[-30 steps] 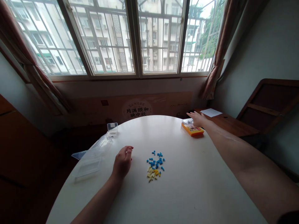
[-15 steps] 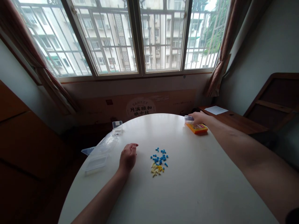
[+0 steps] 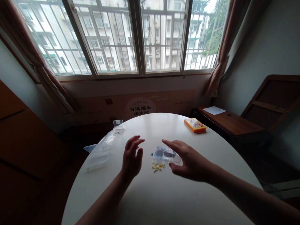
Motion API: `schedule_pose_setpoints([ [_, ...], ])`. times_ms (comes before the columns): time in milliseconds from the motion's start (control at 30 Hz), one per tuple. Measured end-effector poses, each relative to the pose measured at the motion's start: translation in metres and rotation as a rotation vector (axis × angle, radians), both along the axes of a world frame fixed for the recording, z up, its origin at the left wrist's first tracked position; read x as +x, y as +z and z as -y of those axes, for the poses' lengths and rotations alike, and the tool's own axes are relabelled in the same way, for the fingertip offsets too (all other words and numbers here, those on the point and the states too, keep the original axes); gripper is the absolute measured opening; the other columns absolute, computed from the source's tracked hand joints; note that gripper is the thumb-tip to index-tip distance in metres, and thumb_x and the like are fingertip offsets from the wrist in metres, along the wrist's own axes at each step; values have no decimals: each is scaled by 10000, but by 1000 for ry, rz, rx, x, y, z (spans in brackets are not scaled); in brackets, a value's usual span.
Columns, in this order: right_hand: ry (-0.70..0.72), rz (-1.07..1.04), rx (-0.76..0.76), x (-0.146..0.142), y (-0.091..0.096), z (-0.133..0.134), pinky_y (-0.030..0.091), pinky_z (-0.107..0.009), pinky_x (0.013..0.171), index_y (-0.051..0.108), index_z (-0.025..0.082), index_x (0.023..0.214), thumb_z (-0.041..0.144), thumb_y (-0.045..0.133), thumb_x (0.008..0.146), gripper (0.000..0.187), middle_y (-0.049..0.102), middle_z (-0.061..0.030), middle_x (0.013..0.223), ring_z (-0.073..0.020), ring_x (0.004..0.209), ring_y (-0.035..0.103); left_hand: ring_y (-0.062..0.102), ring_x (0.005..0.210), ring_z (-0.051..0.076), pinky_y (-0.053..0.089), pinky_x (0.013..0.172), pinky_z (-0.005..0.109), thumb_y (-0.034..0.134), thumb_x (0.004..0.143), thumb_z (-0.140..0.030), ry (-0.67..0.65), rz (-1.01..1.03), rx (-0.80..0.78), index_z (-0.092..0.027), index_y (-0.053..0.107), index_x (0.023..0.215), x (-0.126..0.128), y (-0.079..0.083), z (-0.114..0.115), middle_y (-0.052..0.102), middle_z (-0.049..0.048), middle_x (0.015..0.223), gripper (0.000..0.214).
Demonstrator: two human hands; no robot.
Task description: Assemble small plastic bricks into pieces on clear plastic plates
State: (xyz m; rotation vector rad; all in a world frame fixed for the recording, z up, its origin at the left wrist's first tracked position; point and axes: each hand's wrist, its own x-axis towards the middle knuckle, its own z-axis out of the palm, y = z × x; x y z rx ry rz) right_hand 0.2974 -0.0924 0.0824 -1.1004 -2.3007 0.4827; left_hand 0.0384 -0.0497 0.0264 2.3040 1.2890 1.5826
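Observation:
My right hand (image 3: 189, 159) is over the middle of the table, thumb and fingers spread wide around the right side of a clear plastic box (image 3: 161, 158). Dark pieces show through the box, which covers most of the spot where blue bricks lay; whether my fingers touch it I cannot tell. One small blue brick (image 3: 152, 154) sticks out at its left. Just in front of the box lie small cream and yellow bricks (image 3: 157, 167). To the left, my left hand (image 3: 133, 156) is raised with curved fingers apart, holding nothing.
An orange box (image 3: 195, 125) lies near the table's far right edge. Clear plastic cases (image 3: 98, 159) with lids line the left edge, and a small clear box (image 3: 118, 126) stands behind them. A wooden desk (image 3: 234, 122) with paper is beyond the table on the right.
My right hand has come from the far right beside the orange box to the table's middle. The clear box now sits over the blue bricks. My left hand has lifted and opened.

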Motion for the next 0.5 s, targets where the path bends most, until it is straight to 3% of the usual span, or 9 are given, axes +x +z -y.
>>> schedule_pose_setpoints([
  [100,32,-147,2,-17,-9,25,449,-435,961,274,308,1510,192,660,728,880,552,-87,1267,-263,1122,518,533,1163,287,492,926,467,385,962,-397,-234,-81,63,-204,590,1166,10,15,24,548,138,1269,347],
  [233,88,-357,-16,-21,-29,30,419,-447,1013,305,371,1478,149,697,694,904,506,-67,1335,-286,1199,481,576,1117,304,499,913,467,496,869,-344,-505,-219,62,-197,589,1181,19,28,42,599,151,1249,357],
  [333,115,-550,-157,-19,-46,31,396,-457,1044,327,393,1460,142,703,728,860,475,-61,1378,-294,1244,470,590,1108,303,497,925,468,577,795,-296,-554,-294,37,-215,550,1252,24,30,44,623,137,1236,465],
  [500,210,-840,-470,-15,-62,31,461,-426,965,254,410,1484,179,709,796,857,444,-81,1377,-260,1172,544,606,1045,273,524,879,431,614,764,-244,-517,-332,29,-229,552,1272,29,28,43,621,131,1234,513],
])
